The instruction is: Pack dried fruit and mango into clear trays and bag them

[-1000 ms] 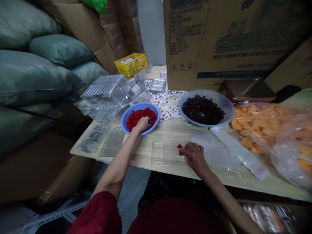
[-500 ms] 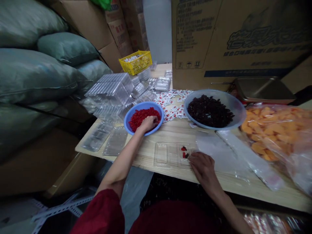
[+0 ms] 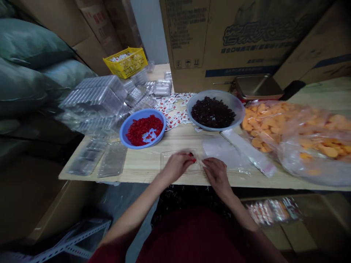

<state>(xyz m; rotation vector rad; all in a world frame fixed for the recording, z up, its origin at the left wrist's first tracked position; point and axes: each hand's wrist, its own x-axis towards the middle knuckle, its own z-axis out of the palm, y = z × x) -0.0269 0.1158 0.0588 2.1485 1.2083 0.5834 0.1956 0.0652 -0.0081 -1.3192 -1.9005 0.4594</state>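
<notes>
My left hand (image 3: pixel 177 165) is over the clear plastic tray (image 3: pixel 165 157), its fingers pinched on a small red piece (image 3: pixel 193 160) that looks like dried fruit. Dark bits show beside those fingertips. At the tray's right end is my right hand (image 3: pixel 215 171), fingers bent and thumb near the tray edge; whether it grips the tray or something small I cannot make out. Behind the tray stands a blue bowl (image 3: pixel 122 136) of red pieces, part of its bottom bare. Farther right, a larger pale bowl (image 3: pixel 240 116) holds dark dried fruit.
Stacked clear trays (image 3: pixel 94 93) fill the table's left, with a yellow basket (image 3: pixel 126 65) behind. Small printed sachets (image 3: pixel 175 109) lie between the bowls. A bag of orange slices (image 3: pixel 274 124) covers the right side, near a metal-topped scale (image 3: pixel 257 87). A large carton (image 3: pixel 197 40) stands behind.
My left hand has left the red pieces' bowl and come right and nearer, over the tray. My right hand remains by the tray's right end. The view has turned to the right.
</notes>
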